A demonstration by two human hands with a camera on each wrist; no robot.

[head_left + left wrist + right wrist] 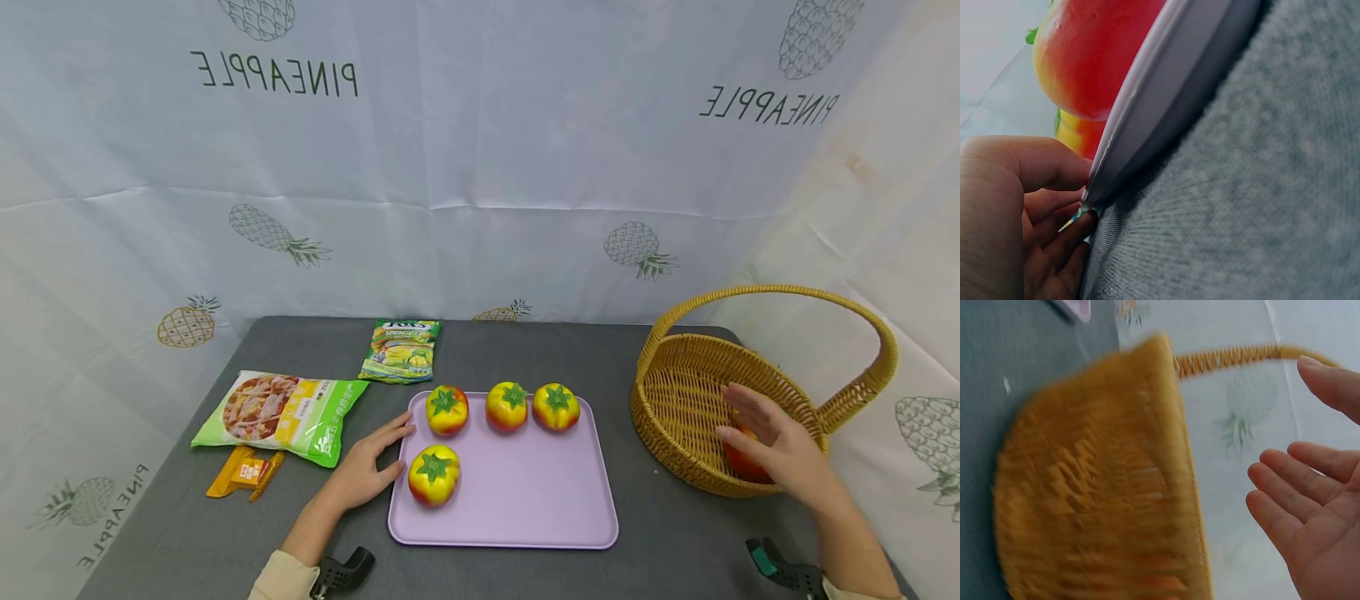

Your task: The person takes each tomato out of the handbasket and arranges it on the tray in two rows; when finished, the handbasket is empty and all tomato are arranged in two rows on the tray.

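Note:
On the left rim of a lilac tray (525,500), the fingertips of my left hand (362,473) rest; the left wrist view shows thumb and fingers at the tray's edge (1147,94). Several yellow-and-red fruits with green leafy tops, persimmon-like, sit on the tray: one near the left hand (433,477), others (507,408) along the back. My right hand (783,446) hovers over a wicker basket (678,392), fingers extended and holding nothing. Inside the basket, partly hidden beneath that hand, lies a red fruit (742,460). The right wrist view has the basket's woven side (1097,475) blurred.
Left of the tray lie a green-and-white food bag (281,412) and a small orange packet (243,472). Behind the tray is a green candy bag (401,352). The basket's tall handle (780,290) arches up at the right. A pineapple-print curtain (465,125) hangs behind the grey table.

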